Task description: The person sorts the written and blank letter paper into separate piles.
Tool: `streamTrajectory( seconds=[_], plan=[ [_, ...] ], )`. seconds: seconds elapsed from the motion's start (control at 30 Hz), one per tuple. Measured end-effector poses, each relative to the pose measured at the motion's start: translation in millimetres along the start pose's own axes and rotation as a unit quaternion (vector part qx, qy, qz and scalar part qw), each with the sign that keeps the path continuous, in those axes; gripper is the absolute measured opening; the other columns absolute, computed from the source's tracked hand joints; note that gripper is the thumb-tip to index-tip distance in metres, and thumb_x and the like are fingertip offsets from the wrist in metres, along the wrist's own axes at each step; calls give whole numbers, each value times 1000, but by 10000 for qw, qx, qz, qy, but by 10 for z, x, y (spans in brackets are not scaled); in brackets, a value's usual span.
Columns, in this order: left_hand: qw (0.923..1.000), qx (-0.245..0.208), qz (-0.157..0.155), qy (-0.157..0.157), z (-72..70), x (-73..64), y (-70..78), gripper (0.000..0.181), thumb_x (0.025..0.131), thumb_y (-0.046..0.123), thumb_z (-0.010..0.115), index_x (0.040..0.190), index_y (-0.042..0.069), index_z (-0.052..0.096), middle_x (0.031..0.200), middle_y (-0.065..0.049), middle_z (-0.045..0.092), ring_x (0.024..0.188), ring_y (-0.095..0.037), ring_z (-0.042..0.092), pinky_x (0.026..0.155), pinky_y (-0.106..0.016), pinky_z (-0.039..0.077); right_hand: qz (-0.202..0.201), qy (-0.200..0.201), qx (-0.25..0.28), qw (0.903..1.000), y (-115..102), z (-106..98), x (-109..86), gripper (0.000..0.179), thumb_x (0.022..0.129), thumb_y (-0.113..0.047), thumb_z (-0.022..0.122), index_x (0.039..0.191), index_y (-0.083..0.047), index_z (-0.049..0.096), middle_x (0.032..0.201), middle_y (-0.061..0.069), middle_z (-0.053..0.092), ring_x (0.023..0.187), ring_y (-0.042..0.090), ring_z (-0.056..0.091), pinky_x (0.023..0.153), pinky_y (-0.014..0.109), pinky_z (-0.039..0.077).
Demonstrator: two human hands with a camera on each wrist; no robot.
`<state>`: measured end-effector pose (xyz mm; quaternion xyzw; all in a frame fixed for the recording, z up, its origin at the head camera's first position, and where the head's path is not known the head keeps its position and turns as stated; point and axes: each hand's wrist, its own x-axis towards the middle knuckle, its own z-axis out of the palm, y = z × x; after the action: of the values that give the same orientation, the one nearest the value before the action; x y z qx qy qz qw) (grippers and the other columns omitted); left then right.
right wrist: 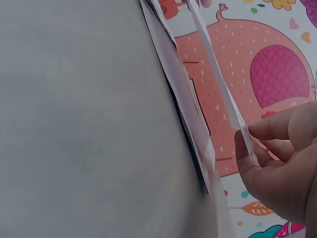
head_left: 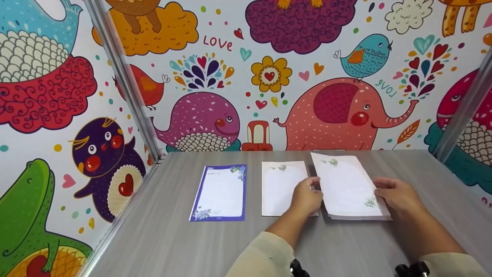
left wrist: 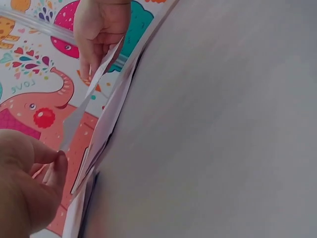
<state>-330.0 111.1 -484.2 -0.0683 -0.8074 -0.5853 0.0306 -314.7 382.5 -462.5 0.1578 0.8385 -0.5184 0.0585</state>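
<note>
Pinching a piece of white paper [head_left: 346, 186] by its two long edges, the person has the left hand [head_left: 308, 198] on one side and the right hand [head_left: 399, 194] on the other. Each grip is closed on the paper, thumb against fingers, and both wrist views show it raised, apart from the paper pile [right wrist: 184, 96] on the grey bench [head_left: 165, 246] beneath it. How many leaves are held I can't fairly say, since those views catch it nearly edge-on. A small green print sits near its upper left corner, another near its lower right.

Just beside it, partly behind the left hand, lies a second white stationery sheet [head_left: 282, 188] with a similar green print near the top. Further left, apart from that one, a purple-bordered sheet [head_left: 221, 194] lies flat, blue flowers at two opposite corners.

Pale sleeves [head_left: 263, 257] cover the forearms partway. Behind the bench, a bright cartoon wall [head_left: 265, 111] shows a purple whale and a coral elephant.
</note>
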Motion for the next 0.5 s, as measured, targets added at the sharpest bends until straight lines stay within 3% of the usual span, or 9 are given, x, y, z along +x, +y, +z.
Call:
streamTrajectory(
  seconds=[0.17,0.37,0.5],
  plan=[
    [9999,-112,-114,30,125,-20,32,37,93,-2,69,127,9,75,125,-7,78,98,-12,75,90,-27,61,-55,33,-133,9999,37,-101,-22,64,109,-33,59,163,-5,41,166,27,39,152,48,41,128,58,37],
    [9998,12,-213,-38,168,-8,24,36,92,-2,71,127,6,74,121,-9,78,106,-19,77,98,-32,61,42,-67,-292,9995,32,-158,-51,71,107,-49,59,162,-7,43,166,28,38,150,48,40,128,62,35],
    [9992,125,-338,-180,173,-14,5,36,94,1,71,130,5,73,122,-10,78,115,-23,76,105,-37,60,36,-147,-230,9996,40,-180,-46,74,106,-51,60,161,-5,42,160,27,45,139,41,53,120,54,48]
  ],
)
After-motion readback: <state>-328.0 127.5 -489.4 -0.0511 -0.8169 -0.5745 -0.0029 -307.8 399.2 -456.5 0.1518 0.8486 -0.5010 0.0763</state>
